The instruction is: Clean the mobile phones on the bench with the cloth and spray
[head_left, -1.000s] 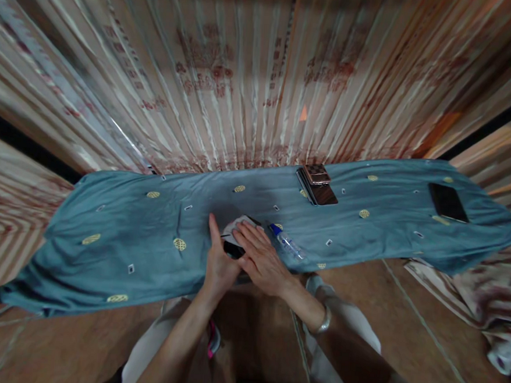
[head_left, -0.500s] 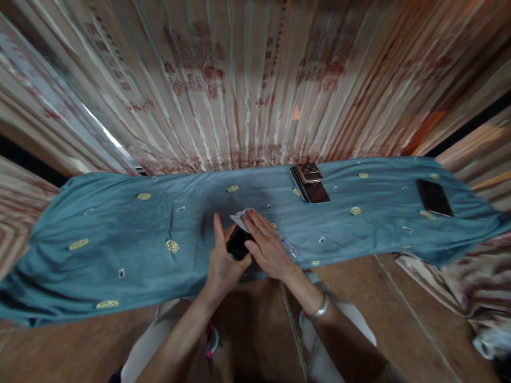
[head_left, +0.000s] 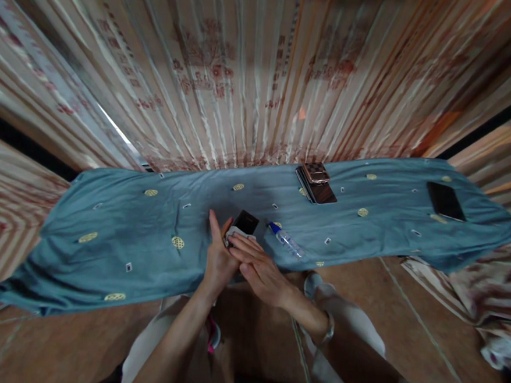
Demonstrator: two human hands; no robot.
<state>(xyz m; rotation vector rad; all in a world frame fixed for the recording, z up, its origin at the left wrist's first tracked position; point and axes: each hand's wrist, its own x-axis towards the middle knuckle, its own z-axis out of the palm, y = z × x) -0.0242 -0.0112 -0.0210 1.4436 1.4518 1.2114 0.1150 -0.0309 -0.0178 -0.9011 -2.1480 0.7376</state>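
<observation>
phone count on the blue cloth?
4. One under the left hand and right hand; two stacked at the far edge; one far right. Others may be hidden.

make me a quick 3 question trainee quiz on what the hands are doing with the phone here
1. True or false: the left hand holds the black phone.
2. What does the right hand press on the phone? A white cloth; B pen; C tape.
3. What covers the table?

Key: 1 true. 2 A. 3 the blue patterned cloth.
</observation>
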